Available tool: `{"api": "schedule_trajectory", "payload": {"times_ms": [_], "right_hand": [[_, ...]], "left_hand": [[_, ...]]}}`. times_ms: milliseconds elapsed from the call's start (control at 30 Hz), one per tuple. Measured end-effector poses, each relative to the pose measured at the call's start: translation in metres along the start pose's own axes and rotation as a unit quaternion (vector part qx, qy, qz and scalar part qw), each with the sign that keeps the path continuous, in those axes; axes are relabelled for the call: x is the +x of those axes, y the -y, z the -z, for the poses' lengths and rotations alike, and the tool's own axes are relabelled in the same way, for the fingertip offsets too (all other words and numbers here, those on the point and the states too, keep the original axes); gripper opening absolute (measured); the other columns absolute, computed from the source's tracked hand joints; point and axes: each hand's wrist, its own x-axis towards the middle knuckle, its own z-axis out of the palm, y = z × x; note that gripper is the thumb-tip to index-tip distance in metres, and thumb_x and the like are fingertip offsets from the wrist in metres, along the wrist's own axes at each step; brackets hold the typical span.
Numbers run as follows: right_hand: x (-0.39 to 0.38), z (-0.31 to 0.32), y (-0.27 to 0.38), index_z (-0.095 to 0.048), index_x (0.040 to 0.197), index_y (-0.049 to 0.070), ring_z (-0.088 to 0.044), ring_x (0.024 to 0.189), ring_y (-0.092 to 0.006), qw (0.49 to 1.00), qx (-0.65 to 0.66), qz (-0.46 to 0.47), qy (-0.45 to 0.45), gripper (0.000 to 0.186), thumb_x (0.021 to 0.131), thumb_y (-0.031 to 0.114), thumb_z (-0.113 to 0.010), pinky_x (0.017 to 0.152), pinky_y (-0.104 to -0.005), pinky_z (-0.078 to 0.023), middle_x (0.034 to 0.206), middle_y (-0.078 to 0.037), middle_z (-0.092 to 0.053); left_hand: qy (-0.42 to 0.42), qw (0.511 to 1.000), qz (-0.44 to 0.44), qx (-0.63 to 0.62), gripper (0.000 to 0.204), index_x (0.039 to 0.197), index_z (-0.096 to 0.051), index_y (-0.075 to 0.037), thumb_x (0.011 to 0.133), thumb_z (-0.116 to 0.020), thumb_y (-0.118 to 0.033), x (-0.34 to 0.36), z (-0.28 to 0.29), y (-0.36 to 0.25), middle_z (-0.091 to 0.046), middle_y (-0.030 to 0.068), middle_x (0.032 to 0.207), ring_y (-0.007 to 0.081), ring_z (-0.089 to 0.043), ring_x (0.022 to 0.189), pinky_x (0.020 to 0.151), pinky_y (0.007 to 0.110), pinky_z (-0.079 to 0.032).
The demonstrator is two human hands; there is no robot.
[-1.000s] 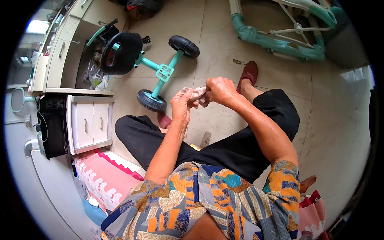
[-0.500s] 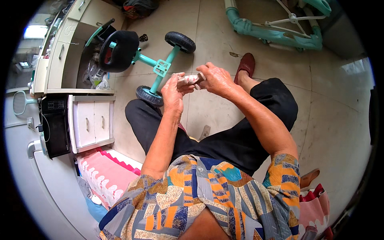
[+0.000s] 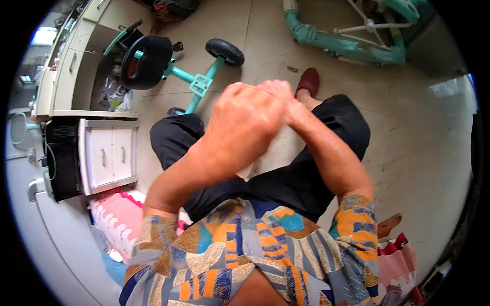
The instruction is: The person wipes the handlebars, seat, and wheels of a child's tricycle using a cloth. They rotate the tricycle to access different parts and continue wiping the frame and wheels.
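My left hand (image 3: 245,125) is raised close to the camera, slightly blurred, with its back showing and its fingers curled closed. Just beyond it, partly covered, my right hand (image 3: 278,89) is also closed, its wrist meeting the left hand. Whatever they grip is hidden behind the knuckles. Below the hands, a narrow greyish-brown piece (image 3: 256,166) shows above my lap, between my legs in black trousers (image 3: 265,191). Beyond my left knee stands a turquoise child's ride-on frame (image 3: 200,84) with a black seat (image 3: 146,62) and a black wheel (image 3: 224,52).
On the left are a white two-door cabinet (image 3: 109,155), a black microwave-like appliance (image 3: 65,160) and an open shelf with plastic bags (image 3: 116,96). A larger turquoise tubular frame (image 3: 352,46) stands far right. Pink cloths (image 3: 115,217) hang at both sides. My foot wears a red shoe (image 3: 308,82).
My left hand has risen toward the camera and turned, its back now covering the small whitish-grey object seen between both hands before. The right hand has shifted slightly and curled in beside it.
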Motion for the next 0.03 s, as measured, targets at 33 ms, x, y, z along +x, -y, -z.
{"api": "schedule_trajectory", "payload": {"times_ms": [33], "right_hand": [[0.0043, 0.0074, -0.0046, -0.074, 0.099, 0.012, -0.069, 0.098, -0.0264, 1.0, -0.015, 0.005, -0.001, 0.042, 0.073, 0.045, -0.074, 0.08, -0.0364, -0.056, 0.102, -0.01, -0.072]], "left_hand": [[-0.01, 0.998, -0.055, 0.025, 0.042, 0.118, -0.062, -0.006, 0.08, -0.071, -0.021, 0.0089, 0.021, -0.0121, -0.067, 0.0159, 0.109, 0.0316, -0.064, 0.1, 0.094, 0.044, -0.047]]}}
